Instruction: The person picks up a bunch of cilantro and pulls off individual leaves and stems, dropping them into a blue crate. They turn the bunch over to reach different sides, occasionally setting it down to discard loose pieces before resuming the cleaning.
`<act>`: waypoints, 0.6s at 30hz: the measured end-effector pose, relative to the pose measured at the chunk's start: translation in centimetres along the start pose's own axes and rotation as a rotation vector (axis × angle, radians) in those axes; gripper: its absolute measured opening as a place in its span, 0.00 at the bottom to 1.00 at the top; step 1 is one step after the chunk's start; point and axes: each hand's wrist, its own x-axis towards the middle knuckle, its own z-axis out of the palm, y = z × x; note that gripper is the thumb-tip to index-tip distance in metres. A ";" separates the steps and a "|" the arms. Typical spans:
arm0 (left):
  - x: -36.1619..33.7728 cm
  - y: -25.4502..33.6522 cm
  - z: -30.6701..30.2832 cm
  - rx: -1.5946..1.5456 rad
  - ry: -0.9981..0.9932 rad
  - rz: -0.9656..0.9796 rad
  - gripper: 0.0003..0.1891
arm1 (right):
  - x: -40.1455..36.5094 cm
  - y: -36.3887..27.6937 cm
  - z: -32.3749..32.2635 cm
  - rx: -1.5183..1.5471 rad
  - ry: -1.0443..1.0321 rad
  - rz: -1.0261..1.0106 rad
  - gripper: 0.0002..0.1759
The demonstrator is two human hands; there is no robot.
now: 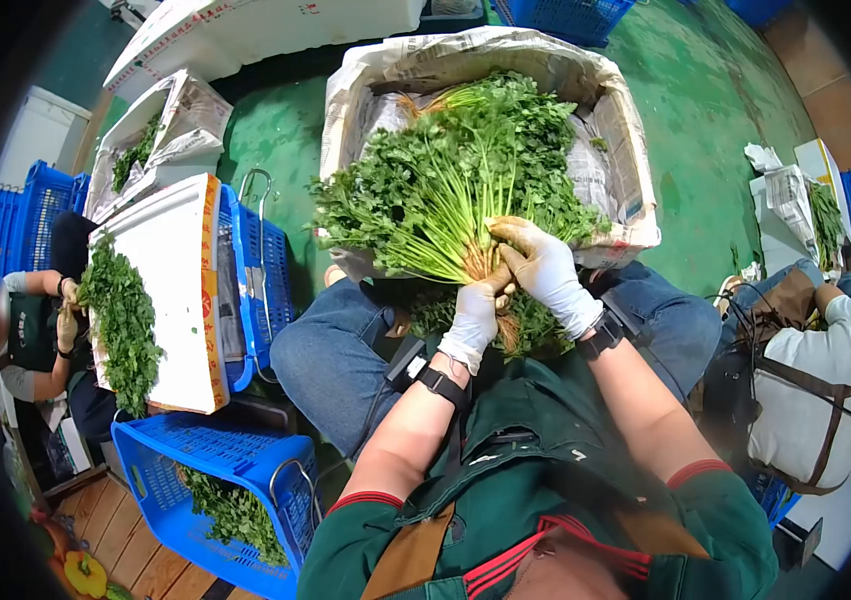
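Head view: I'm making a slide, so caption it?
Left hand and right hand, both gloved, hold a leafy bunch near a paper-lined box.

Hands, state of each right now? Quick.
Left hand: closed, holding the bunch of leafy greens near its roots.
Right hand: partly curled, fingers against the bunch's root end; whether it grips can't be told.

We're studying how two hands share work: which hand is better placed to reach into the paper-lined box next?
Probably the right. The right hand sits nearer the paper-lined box, its fingers beside the stems, while the left hand closes around their root end, seemingly supporting them.
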 end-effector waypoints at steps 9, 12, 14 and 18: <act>0.8 0.3 -0.3 -0.202 -0.075 -0.053 0.10 | 1.3 -0.2 1.1 0.118 0.124 0.207 0.21; 0.3 0.3 0.3 -0.130 0.000 0.012 0.09 | 2.9 -0.8 1.0 -0.220 0.069 0.292 0.18; 0.8 -0.2 0.0 -0.078 0.046 0.074 0.10 | 3.7 -1.1 1.2 -0.390 -0.117 0.379 0.16; 1.6 -1.4 -1.4 -0.032 0.051 0.063 0.09 | 3.7 -1.7 1.9 -0.550 -0.098 0.354 0.12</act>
